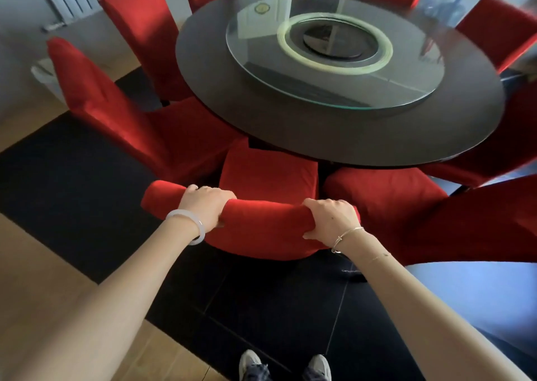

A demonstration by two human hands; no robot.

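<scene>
My left grip (205, 205) and right grip (331, 220) clench the backrest top of a red chair (261, 223), probably to slide it at the round worktop (334, 139).

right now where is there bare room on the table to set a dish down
The dark table band between its near edge and the glass turntable is bare; so is the near glass outside the pale ring. On the chair top, free fabric lies between left hand and right hand. Crowded: seats press together under the table's near edge.
</scene>
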